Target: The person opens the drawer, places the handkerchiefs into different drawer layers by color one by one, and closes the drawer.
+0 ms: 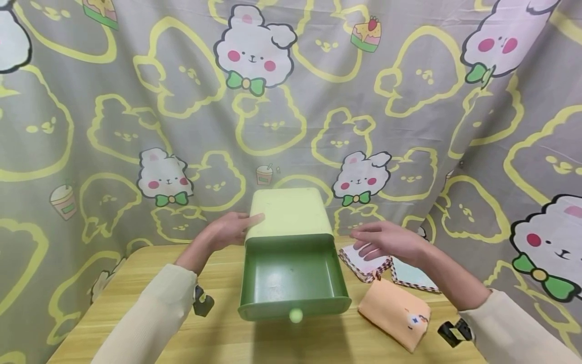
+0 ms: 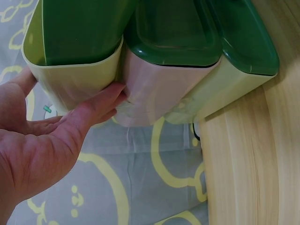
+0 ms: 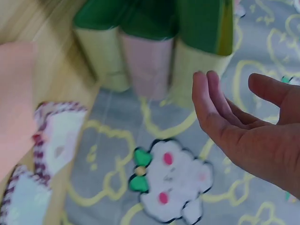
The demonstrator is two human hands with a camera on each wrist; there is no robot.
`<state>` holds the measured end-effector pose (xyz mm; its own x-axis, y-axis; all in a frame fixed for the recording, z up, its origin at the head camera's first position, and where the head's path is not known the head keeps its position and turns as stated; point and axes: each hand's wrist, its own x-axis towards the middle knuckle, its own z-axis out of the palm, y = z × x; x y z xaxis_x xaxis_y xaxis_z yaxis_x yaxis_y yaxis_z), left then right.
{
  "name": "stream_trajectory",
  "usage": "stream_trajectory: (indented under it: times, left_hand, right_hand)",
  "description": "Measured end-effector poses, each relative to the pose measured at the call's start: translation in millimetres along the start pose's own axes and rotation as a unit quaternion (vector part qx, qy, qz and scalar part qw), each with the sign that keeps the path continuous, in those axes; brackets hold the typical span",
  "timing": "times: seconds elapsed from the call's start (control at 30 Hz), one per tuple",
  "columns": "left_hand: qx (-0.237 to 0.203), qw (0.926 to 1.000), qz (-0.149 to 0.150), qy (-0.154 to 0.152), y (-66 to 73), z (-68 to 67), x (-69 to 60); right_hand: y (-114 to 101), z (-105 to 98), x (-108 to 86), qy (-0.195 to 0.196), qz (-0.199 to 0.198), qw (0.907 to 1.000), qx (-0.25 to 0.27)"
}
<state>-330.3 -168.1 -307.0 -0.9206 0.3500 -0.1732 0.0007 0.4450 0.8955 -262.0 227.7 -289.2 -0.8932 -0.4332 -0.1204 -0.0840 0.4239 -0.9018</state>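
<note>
We had the top drawer (image 1: pixel 268 310) out of the stack (image 1: pixel 291 210) on the surface (image 1: pixel 200 344), nothing visible inside. Our read: opening done, cloths not handled yet; the orange cloth (image 1: pixel 393 311), pale cloth (image 1: pixel 364 265) and mint cloth (image 1: pixel 411 275) lay right of it. Count: one stack; three drawers, one out, middle drawer (image 2: pixel 176 47) and bottom drawer (image 2: pixel 248 42) shut; three cloths. Our left hand (image 1: pixel 227 231) braced the stack, fingers spread; our right hand (image 1: pixel 386 241) hovered, fingers relaxed, fairly wide, holding nothing.
</note>
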Motion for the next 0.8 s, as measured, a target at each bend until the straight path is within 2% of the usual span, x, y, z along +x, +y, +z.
stream_trajectory:
  times: [0.33,0.8]
  left_hand:
    - [-0.004,1.0000,0.001,-0.007,0.2,0.1,-0.4]
    - [-0.003,1.0000,-0.002,-0.001,0.4,1.2,-1.0]
  right_hand:
    - [46.4,-25.9,-1.0,0.055,0.048,0.9973,-0.003]
    - [117.2,-50.6,-4.6,0.056,0.096,0.9935,0.027]
